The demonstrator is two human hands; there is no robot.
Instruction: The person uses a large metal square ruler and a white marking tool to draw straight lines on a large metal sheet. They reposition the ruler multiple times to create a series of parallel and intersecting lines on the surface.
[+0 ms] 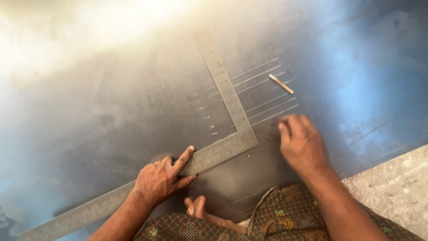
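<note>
From the head view, a large grey L-shaped steel square (pixel 223 147) is pressed flat onto the dark metal sheet (pixel 111 111) by the left hand (pixel 162 178), fingers spread. The right hand (pixel 301 143), blurred and seemingly empty, is held near the square's corner; a small pale chalk stick (pixel 281 84) lies farther off.

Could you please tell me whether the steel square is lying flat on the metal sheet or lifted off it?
Flat: the steel square lies on the metal sheet, left hand pressing it.

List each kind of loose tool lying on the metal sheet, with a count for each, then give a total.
Steel L-shaped square, pressed by the left hand: 1
Small pale marking stick, beyond the right hand: 1
Total: 2
</note>
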